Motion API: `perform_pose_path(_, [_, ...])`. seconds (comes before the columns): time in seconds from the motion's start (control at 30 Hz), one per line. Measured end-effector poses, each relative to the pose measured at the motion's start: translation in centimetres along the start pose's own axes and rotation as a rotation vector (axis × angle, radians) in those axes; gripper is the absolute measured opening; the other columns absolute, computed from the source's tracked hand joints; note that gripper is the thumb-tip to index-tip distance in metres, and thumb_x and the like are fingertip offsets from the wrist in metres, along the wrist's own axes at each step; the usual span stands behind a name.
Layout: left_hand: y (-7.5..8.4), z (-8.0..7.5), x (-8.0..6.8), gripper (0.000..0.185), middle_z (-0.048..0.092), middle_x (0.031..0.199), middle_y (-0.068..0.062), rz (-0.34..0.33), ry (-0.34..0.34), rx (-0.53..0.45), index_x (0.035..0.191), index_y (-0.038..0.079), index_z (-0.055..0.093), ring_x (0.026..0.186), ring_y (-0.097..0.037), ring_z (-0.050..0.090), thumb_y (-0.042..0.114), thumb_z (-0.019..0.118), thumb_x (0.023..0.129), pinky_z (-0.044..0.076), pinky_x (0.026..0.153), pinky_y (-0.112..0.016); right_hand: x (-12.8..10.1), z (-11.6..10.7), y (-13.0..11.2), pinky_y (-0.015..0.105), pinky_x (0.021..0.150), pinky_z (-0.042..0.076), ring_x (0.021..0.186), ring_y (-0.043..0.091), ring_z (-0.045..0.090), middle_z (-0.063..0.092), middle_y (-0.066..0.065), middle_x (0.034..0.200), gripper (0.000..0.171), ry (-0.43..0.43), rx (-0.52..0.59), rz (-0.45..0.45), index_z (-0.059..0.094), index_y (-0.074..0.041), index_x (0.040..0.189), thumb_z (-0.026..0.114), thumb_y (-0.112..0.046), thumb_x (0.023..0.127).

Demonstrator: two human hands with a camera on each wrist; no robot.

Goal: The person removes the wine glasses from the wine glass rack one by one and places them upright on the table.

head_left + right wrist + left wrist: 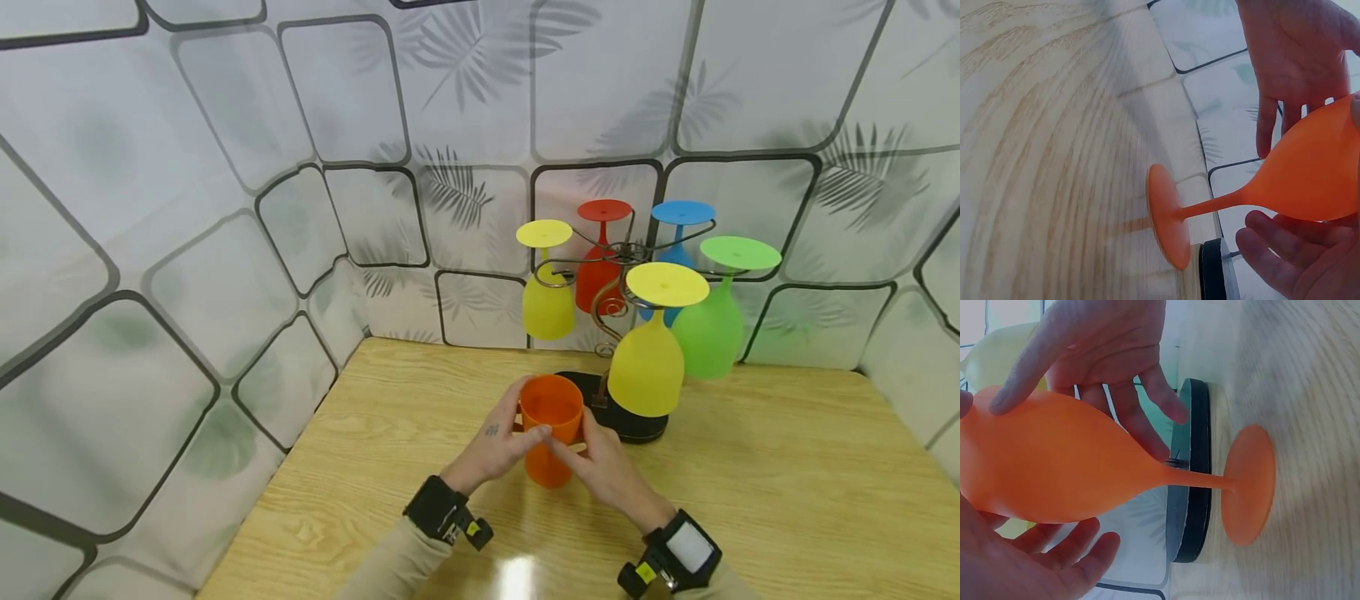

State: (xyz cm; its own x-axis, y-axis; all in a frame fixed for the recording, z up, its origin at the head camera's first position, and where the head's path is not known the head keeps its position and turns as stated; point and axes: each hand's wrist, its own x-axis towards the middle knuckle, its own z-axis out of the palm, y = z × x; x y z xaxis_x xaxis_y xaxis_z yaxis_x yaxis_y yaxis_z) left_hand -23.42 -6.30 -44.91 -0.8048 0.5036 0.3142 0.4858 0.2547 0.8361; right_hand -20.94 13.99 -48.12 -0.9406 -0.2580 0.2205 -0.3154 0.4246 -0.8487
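head view: orange goblet [551, 433] stands upright on the table [750, 483], stem vertical, between both hands. left hand [498, 442] and right hand [600, 467] cup its bowl, fingers loosely spread, equally near, beside the rack [626, 417].

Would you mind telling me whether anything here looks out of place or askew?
Only one thing stands out: the orange goblet stands upright on the table between both hands, while five other goblets hang upside down on the rack. Nothing looks spilled or damaged.
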Motion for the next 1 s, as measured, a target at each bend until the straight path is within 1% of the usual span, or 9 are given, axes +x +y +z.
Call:
perform_pose_path(0.2, [0.2,0.0,0.3,0.074,0.054,0.142,-0.008,-0.041,-0.03,-0.013,0.157,0.014,0.028,0.117,-0.02,0.055,0.043,0.059,0.097,0.05,0.092,-0.032,-0.2,-0.5,0.4,0.029,0.081,0.061,0.11,0.023,0.068,0.067,0.014,0.131,0.057,-0.046,-0.038,0.019,0.044,-0.006,0.144,0.062,-0.041,0.102])
perform_pose_path(0.3, [0.3,-0.2,0.3,0.077,0.052,0.144,-0.01,-0.072,-0.038,-0.012,0.159,0.012,0.025,0.117,-0.023,0.056,0.042,0.061,0.097,0.052,0.094,-0.037,-0.5,-0.9,0.7,0.029,0.083,0.06,0.107,0.021,0.068,0.067,0.013,0.131,0.062,-0.081,-0.069,0.038,0.042,-0.007,0.149,0.061,-0.043,0.102])
perform_pose_path(0.4, [0.5,-0.6,0.1,0.088,0.048,0.151,-0.012,-0.099,-0.039,0.005,0.161,0.011,0.02,0.126,-0.028,0.054,0.042,0.066,0.094,0.05,0.101,-0.049,-1.0,-1.7,1.0,0.031,0.086,0.059,0.107,0.021,0.068,0.066,0.013,0.131,0.064,-0.107,-0.102,0.059,0.042,-0.006,0.151,0.06,-0.044,0.103])
perform_pose_path(0.47, [0.5,-0.8,0.0,0.094,0.043,0.155,-0.013,-0.101,-0.043,0.023,0.162,0.011,0.016,0.135,-0.031,0.049,0.043,0.07,0.091,0.044,0.108,-0.056,-1.5,-2.7,1.2,0.036,0.089,0.059,0.109,0.023,0.068,0.067,0.015,0.129,0.06,-0.116,-0.121,0.071,0.044,-0.002,0.149,0.057,-0.04,0.105])
perform_pose_path(0.57, [0.6,-1.2,-0.2,0.101,0.037,0.161,-0.012,-0.095,-0.039,0.046,0.163,0.014,0.014,0.146,-0.031,0.038,0.047,0.073,0.088,0.034,0.115,-0.062,-1.9,-4.2,1.4,0.041,0.089,0.059,0.109,0.028,0.069,0.068,0.017,0.124,0.05,-0.083,-0.181,0.064,0.052,0.006,0.141,0.052,-0.032,0.108])
perform_pose_path(0.67, [1.1,-1.6,-0.3,0.101,0.031,0.165,-0.011,-0.074,-0.019,0.067,0.163,0.013,0.015,0.151,-0.031,0.031,0.048,0.072,0.087,0.028,0.118,-0.064,-2.5,-5.9,1.5,0.043,0.085,0.06,0.104,0.029,0.07,0.07,0.018,0.119,0.047,-0.026,-0.236,0.094,0.054,0.009,0.138,0.047,-0.028,0.11])
perform_pose_path(0.73, [1.6,-2.0,-0.4,0.098,0.028,0.166,-0.01,-0.039,0.004,0.088,0.163,0.013,0.018,0.152,-0.032,0.028,0.047,0.071,0.088,0.028,0.118,-0.064,-2.9,-7.1,1.6,0.042,0.082,0.06,0.1,0.029,0.071,0.071,0.018,0.115,0.044,0.039,-0.258,0.111,0.056,0.007,0.136,0.045,-0.027,0.111])
perform_pose_path(0.87, [2.7,-2.7,0.0,0.088,0.029,0.165,-0.01,0.09,0.059,0.113,0.161,0.013,0.025,0.152,-0.033,0.028,0.041,0.07,0.09,0.029,0.119,-0.063,-3.8,-9.4,1.1,0.032,0.077,0.06,0.094,0.028,0.073,0.072,0.018,0.11,0.041,0.213,-0.237,0.104,0.059,0.003,0.132,0.041,-0.029,0.111])
perform_pose_path(1.0, [4.1,-3.0,0.6,0.083,0.034,0.164,-0.007,0.221,0.083,0.141,0.16,0.012,0.03,0.152,-0.029,0.031,0.033,0.071,0.091,0.031,0.12,-0.058,-4.2,-10.6,0.6,0.017,0.071,0.056,0.084,0.012,0.072,0.075,0.014,0.098,0.034,0.437,-0.206,0.024,0.068,-0.001,0.116,0.045,-0.026,0.11])
